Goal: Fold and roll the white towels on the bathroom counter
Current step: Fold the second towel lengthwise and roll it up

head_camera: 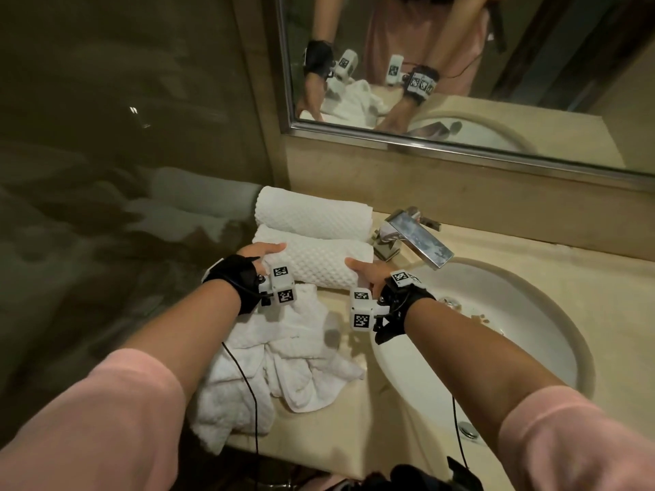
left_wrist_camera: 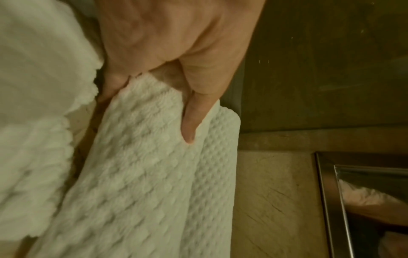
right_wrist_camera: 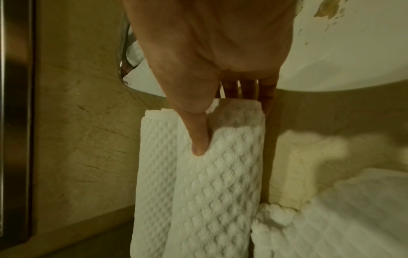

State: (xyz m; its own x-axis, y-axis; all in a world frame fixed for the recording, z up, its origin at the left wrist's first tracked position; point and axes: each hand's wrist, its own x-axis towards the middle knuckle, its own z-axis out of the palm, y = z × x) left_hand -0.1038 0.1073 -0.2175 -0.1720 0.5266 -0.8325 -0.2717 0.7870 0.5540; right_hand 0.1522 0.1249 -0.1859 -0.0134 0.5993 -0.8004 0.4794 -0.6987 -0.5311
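Two rolled white waffle towels lie side by side on the beige counter (head_camera: 358,412). The far roll (head_camera: 312,214) rests against the back wall. My hands hold the near roll (head_camera: 319,262) by its ends. The left hand (head_camera: 260,253) grips the left end, thumb on top (left_wrist_camera: 189,122) and fingers beneath. The right hand (head_camera: 367,271) grips the right end, thumb (right_wrist_camera: 198,137) pressed on top, fingers behind the end. A crumpled pile of unfolded white towels (head_camera: 276,363) lies at the counter's front, below my wrists.
A chrome faucet (head_camera: 414,235) stands just right of the rolls, over the white oval sink (head_camera: 496,334). A mirror (head_camera: 460,65) runs along the back wall. A dark glass wall (head_camera: 124,171) closes the left side. Cables hang from both wrists.
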